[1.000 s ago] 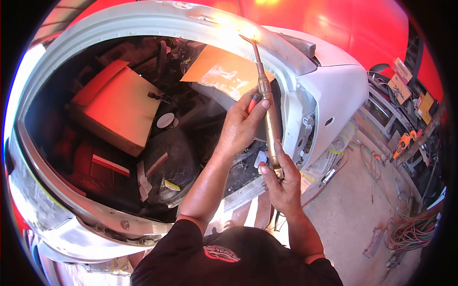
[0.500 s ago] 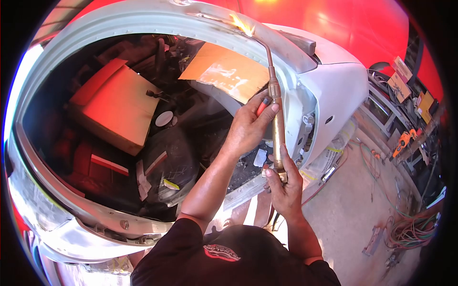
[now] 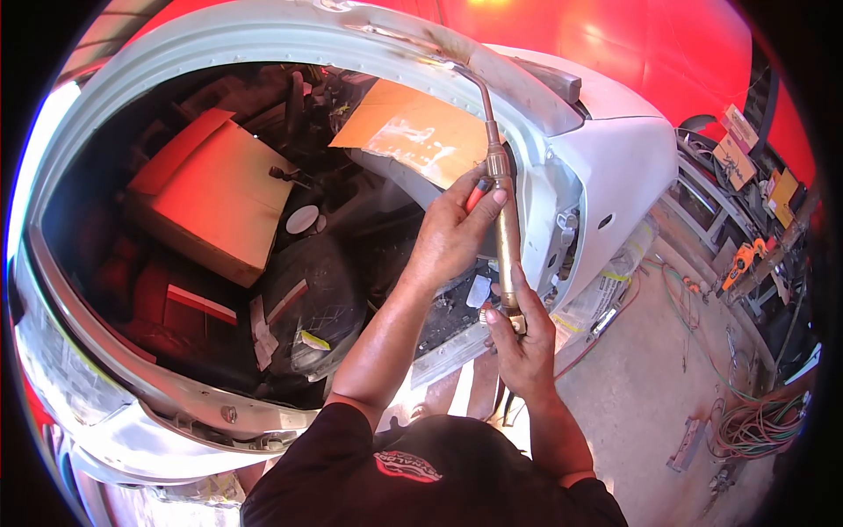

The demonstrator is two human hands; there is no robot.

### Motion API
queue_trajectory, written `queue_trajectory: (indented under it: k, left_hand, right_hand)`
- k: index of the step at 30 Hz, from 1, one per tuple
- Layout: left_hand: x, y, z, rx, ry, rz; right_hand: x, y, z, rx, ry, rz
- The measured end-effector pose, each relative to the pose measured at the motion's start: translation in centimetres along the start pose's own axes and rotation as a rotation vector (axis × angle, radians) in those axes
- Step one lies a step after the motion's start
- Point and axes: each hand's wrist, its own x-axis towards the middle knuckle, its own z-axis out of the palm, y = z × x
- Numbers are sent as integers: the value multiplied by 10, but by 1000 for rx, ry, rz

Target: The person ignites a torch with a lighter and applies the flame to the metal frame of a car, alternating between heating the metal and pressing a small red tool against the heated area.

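A brass gas torch point(image 3: 507, 241) with a long bent neck points away from me, its tip at the grey-white car body frame point(image 3: 386, 44) near a scorched, bare-metal patch. No flame shows at the tip. My left hand point(image 3: 450, 235) is closed at the upper part of the torch handle, its thumb against the barrel. Between its thumb and forefinger sits a small red stick with a dark end point(image 3: 477, 194). Lower down, my right hand point(image 3: 524, 347) wraps the torch's base, with thumb and fingers at the valve knobs point(image 3: 488, 314). The fingers behind the torch are partly hidden.
Inside the car opening lie a cardboard box point(image 3: 215, 193), a cardboard sheet point(image 3: 421, 132) and a dark seat point(image 3: 307, 307). A red car panel point(image 3: 615, 53) stands beyond. Coiled hoses point(image 3: 755, 430) lie on the floor at right, near an orange tool point(image 3: 744, 262).
The yellow flame at the torch tip is gone from view. The torch and both hands have shifted slightly left, and the tip sits a little lower.
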Motion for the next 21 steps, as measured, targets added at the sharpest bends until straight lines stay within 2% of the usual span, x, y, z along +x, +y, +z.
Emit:
queue_trajectory:
  k: [12,21]
  left_hand:
    - [2,-13,6,15,-14,51]
    - [2,-8,8,49,-36,15]
  right_hand:
    - [-5,5,-1,14,24,-7]
    - [-6,8,-2,-6,42,-26]
